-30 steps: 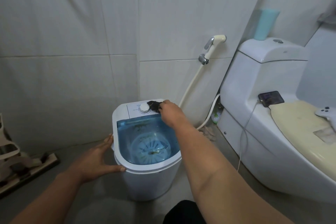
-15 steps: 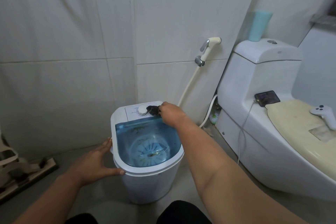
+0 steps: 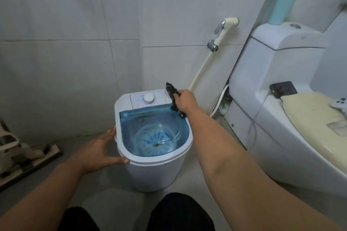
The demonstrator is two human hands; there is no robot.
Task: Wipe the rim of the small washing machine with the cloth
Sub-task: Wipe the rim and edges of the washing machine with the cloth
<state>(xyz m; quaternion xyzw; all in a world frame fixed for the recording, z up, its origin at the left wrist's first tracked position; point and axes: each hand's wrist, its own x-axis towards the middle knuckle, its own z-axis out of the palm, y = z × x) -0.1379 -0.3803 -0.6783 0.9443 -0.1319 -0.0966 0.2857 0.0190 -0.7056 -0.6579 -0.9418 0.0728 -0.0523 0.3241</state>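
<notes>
Hiding behind rt hand [image 3: 185,101]: cloth [image 3: 173,97] middle.

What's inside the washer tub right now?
Through the blue tub of the small washing machine a ribbed pulsator disc shows at the bottom, with dark specks of debris on it and on the far wall. No laundry is visible. Whether water stands inside is unclear.
</notes>
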